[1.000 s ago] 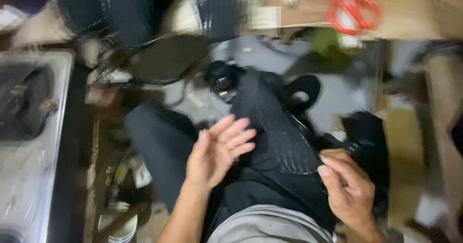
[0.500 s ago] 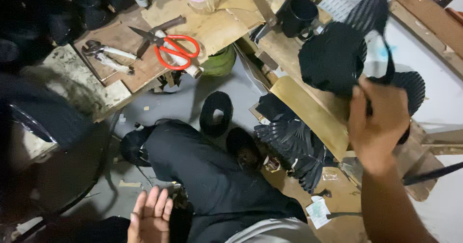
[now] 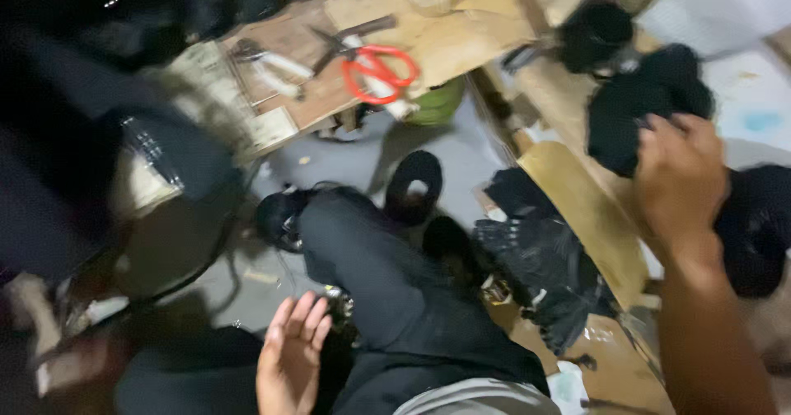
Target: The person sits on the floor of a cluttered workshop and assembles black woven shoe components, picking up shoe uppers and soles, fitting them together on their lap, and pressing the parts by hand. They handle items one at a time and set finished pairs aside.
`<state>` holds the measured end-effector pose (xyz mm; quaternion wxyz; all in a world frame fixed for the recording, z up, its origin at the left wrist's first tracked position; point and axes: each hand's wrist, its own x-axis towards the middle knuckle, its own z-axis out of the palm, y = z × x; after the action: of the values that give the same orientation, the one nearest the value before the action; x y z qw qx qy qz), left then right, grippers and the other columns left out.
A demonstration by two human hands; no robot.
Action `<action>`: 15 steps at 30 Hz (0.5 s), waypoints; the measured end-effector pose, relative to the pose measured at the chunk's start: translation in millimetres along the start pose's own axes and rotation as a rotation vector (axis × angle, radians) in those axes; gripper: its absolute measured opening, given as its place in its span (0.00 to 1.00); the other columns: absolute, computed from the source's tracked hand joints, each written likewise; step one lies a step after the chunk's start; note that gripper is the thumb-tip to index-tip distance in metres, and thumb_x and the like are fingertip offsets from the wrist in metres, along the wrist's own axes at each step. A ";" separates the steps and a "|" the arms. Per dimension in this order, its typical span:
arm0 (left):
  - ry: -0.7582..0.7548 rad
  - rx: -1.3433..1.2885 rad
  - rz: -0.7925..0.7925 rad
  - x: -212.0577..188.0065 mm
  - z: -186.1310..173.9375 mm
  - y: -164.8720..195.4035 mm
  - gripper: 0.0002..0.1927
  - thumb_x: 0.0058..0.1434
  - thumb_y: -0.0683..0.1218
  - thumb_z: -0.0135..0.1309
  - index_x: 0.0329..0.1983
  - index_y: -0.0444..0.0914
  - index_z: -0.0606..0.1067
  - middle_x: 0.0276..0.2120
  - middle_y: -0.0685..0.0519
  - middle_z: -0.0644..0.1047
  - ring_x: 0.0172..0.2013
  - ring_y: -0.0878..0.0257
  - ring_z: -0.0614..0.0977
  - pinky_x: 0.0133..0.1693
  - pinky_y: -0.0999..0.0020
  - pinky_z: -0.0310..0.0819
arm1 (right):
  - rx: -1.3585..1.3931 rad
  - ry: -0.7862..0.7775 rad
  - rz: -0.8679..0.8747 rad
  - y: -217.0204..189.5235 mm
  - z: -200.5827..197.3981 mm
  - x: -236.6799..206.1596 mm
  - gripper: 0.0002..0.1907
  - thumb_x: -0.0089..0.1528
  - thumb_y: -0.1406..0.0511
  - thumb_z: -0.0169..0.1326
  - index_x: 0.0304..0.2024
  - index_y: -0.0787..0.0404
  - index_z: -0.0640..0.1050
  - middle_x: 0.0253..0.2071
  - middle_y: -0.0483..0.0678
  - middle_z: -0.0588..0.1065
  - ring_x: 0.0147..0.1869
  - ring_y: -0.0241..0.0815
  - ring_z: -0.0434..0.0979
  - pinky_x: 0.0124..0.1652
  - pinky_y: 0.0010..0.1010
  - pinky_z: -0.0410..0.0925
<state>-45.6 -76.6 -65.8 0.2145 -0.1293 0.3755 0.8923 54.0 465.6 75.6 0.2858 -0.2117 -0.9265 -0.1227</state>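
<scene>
My right hand (image 3: pixel 680 176) reaches out over the wooden bench at the right and grips a black piece of material (image 3: pixel 638 110). My left hand (image 3: pixel 288 357) hangs open with fingers apart low in the view, beside my dark-trousered leg (image 3: pixel 387 291). More black pieces (image 3: pixel 535 258) lie piled under the bench edge. The picture is blurred.
Red-handled scissors (image 3: pixel 377 69) and pliers (image 3: pixel 264 65) lie on a low wooden board (image 3: pixel 461 40) at the top. A black sandal (image 3: pixel 414 186) sits on the grey floor. A green object (image 3: pixel 437 106) is under the board. Dark clutter fills the left.
The view swung from my lap to the bench. My right hand went up to the bench and took hold of black material; my left hand dropped beside my leg.
</scene>
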 end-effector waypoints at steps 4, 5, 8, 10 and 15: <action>-0.002 -0.032 0.016 11.2 12.8 5.5 0.35 0.65 0.54 0.50 0.69 0.30 0.62 0.65 0.32 0.70 0.63 0.39 0.73 0.61 0.47 0.68 | -0.033 -0.101 -0.103 -27.3 -6.3 -3.4 0.11 0.75 0.66 0.53 0.58 0.62 0.78 0.58 0.55 0.73 0.58 0.51 0.74 0.59 0.37 0.69; 0.008 -0.057 0.000 15.0 15.2 5.7 0.35 0.64 0.54 0.51 0.69 0.30 0.62 0.64 0.32 0.70 0.62 0.40 0.74 0.61 0.48 0.69 | 0.012 -0.123 -0.101 -39.5 -6.8 -2.4 0.12 0.74 0.66 0.53 0.58 0.62 0.78 0.58 0.55 0.73 0.58 0.50 0.75 0.58 0.36 0.69; -0.022 -0.094 0.009 24.1 18.7 7.7 0.35 0.64 0.54 0.54 0.69 0.29 0.62 0.64 0.33 0.70 0.62 0.41 0.75 0.60 0.49 0.69 | 0.134 -0.186 -0.103 -78.1 -12.9 4.0 0.15 0.71 0.65 0.55 0.59 0.62 0.77 0.60 0.54 0.72 0.56 0.49 0.76 0.55 0.35 0.70; -0.018 -0.068 0.011 28.4 19.3 10.7 0.35 0.64 0.54 0.54 0.68 0.29 0.62 0.64 0.34 0.71 0.62 0.42 0.76 0.60 0.50 0.69 | 0.240 -0.200 -0.100 -103.7 -17.1 12.0 0.17 0.69 0.64 0.56 0.60 0.61 0.77 0.62 0.54 0.72 0.55 0.48 0.77 0.53 0.34 0.71; -0.021 -0.022 0.004 31.3 17.1 15.0 0.35 0.66 0.54 0.52 0.69 0.29 0.62 0.64 0.35 0.72 0.61 0.46 0.77 0.60 0.54 0.71 | 0.740 -0.402 -0.005 -179.1 -8.5 32.5 0.23 0.64 0.63 0.58 0.62 0.61 0.76 0.65 0.54 0.72 0.52 0.46 0.80 0.48 0.31 0.73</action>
<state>-81.4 -64.7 -57.2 0.2150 -0.1218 0.3635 0.8982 -49.1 315.5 82.3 0.1557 -0.1122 -0.9459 0.2616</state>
